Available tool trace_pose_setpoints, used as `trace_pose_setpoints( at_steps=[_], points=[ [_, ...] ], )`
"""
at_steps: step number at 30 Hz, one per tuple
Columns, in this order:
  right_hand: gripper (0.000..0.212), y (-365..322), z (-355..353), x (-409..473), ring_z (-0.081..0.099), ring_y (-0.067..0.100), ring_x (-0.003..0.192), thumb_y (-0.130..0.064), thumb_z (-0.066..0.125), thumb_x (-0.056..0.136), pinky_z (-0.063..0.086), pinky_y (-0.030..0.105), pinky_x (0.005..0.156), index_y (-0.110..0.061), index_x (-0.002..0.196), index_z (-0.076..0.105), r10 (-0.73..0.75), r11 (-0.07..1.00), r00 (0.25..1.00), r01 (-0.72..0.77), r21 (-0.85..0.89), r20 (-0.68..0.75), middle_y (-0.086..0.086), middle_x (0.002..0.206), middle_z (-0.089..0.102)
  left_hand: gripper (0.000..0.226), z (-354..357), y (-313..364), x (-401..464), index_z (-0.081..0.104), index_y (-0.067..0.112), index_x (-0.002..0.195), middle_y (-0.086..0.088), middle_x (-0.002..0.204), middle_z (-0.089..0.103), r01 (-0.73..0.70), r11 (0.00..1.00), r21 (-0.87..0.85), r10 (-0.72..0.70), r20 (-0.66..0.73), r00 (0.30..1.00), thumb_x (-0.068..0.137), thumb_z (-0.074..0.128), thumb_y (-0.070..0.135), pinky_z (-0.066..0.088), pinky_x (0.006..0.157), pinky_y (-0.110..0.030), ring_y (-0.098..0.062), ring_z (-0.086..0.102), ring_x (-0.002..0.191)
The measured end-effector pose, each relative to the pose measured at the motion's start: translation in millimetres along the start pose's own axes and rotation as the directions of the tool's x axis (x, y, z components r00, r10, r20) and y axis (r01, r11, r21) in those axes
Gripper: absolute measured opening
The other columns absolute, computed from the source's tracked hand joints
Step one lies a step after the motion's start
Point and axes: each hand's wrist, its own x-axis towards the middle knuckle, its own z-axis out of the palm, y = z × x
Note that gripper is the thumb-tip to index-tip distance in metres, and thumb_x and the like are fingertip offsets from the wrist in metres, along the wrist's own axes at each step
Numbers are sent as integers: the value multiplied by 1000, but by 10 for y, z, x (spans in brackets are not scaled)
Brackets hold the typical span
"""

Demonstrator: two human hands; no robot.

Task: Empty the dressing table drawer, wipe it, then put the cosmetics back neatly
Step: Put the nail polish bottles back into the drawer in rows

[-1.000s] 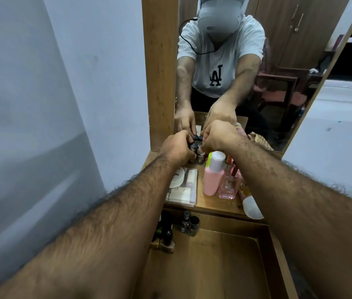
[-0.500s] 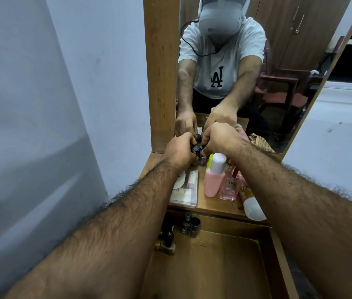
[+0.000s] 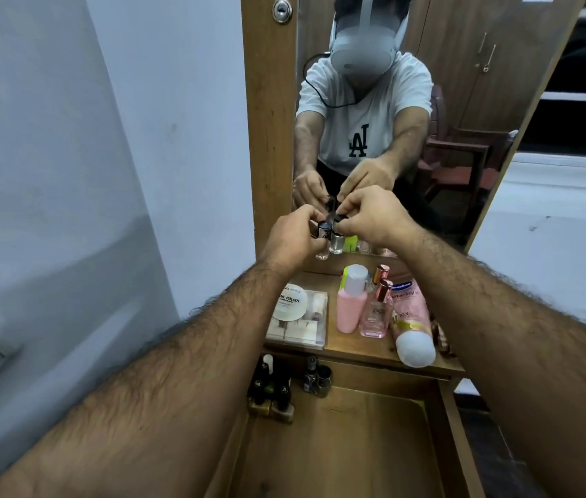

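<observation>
Both hands are raised in front of the mirror, above the back of the tabletop. My left hand grips a small clear bottle with a black cap. My right hand pinches a second small clear bottle by its black cap. The two bottles hang side by side, touching. Below, the wooden drawer stands pulled out, with several dark nail polish bottles in its back left corner and two small bottles beside them.
On the tabletop stand a pink bottle with a white cap, a pink perfume bottle, a pink tube lying down, and a clear box with a round nail polish remover pad. The mirror rises behind.
Both hands have lifted the two small bottles up off the tabletop, higher in front of the mirror. The other cosmetics have not moved.
</observation>
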Motion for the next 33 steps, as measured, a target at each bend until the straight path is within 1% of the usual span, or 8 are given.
trace_pose_setpoints(
  at_steps=[4,9,13,18,21,25,29,33],
  points=[
    [19,-144,-206,-149,53,7,68,-15,77,75,39,13,57,-15,94,76,-47,994,991,59,89,-128,-6,73,63,32,-264,223,-220,65,20,107,12,80,63,-69,996,-54,66,-57,996,79,78,14,39,65,-16,-7,58,77],
    [18,-284,-337,-680,53,4,65,-14,77,74,43,24,69,-18,91,74,-72,978,979,107,179,-192,-8,72,62,38,-414,348,-800,64,23,110,6,87,67,-69,981,-181,51,-99,994,77,82,18,52,72,-23,-10,64,82],
    [18,-323,-273,-1325,59,4,73,-15,76,75,46,16,65,-27,87,68,-46,979,992,68,192,-118,-14,76,61,36,-304,272,-1382,63,28,106,10,88,68,-46,985,-166,33,-79,996,77,83,19,54,71,-23,-8,65,82],
    [18,-91,186,-1927,67,16,81,-9,75,75,45,8,74,-13,92,75,37,984,999,-35,172,-4,0,85,73,37,26,-23,-1909,62,31,104,11,91,70,126,991,-52,-123,47,991,75,83,24,55,77,-27,-8,65,85],
    [23,113,502,-2140,64,14,78,-11,74,75,52,25,74,-12,98,74,129,978,988,-141,153,85,-2,84,70,32,194,-242,-2079,64,34,97,11,84,72,207,978,-11,-205,107,973,75,82,22,60,72,-38,-7,68,77],
    [25,308,869,-2277,63,13,83,-13,73,76,50,25,74,-17,101,73,229,965,960,-246,92,161,-4,86,69,32,361,-436,-2161,64,23,114,10,91,68,201,972,120,-221,186,957,85,75,16,41,64,-10,10,52,67],
    [21,385,1067,-2215,68,18,89,-13,71,77,55,31,80,-18,97,73,238,968,948,-249,24,213,1,90,74,35,539,-497,-2166,62,20,118,1,104,70,214,957,195,-257,228,939,85,74,14,48,84,-24,-11,63,97],
    [15,430,1201,-2190,68,18,85,-13,70,79,57,32,79,-19,93,72,235,970,938,-242,-4,256,0,86,74,31,684,-540,-2152,61,18,116,-3,109,69,167,953,252,-228,238,944,87,67,9,52,91,-34,-20,64,103]
  ],
)
